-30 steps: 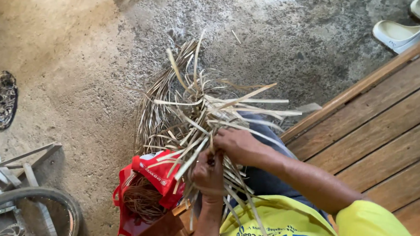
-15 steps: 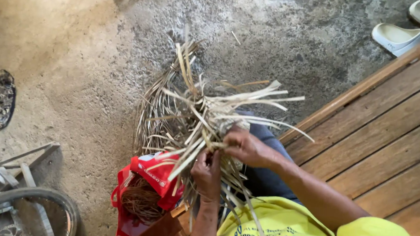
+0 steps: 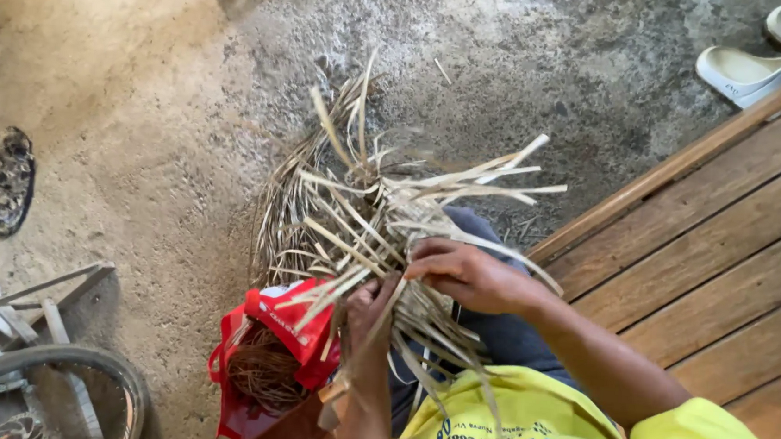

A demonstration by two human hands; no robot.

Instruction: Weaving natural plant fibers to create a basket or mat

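Note:
A loose bundle of flat pale palm-leaf strips (image 3: 382, 210) fans out over my lap, its ends pointing up and right. My left hand (image 3: 366, 315) grips the strips from below near where they cross. My right hand (image 3: 465, 274) lies over the strips from the right, fingers pinched on several of them. Under the bundle, more dry strips (image 3: 295, 198) lie heaped on the ground.
A red bag (image 3: 273, 354) with brown fibres inside stands by my left knee. Wooden decking (image 3: 732, 246) runs along the right. Two white sandals (image 3: 746, 66) sit at top right. A bicycle wheel (image 3: 52, 388) and metal stand fill the bottom left, a dark mat (image 3: 3, 180) the far left.
Both hands have kept working the strips; the right hand shifted slightly along the bundle and the strip ends swung and fanned differently. The left hand moved a little lower.

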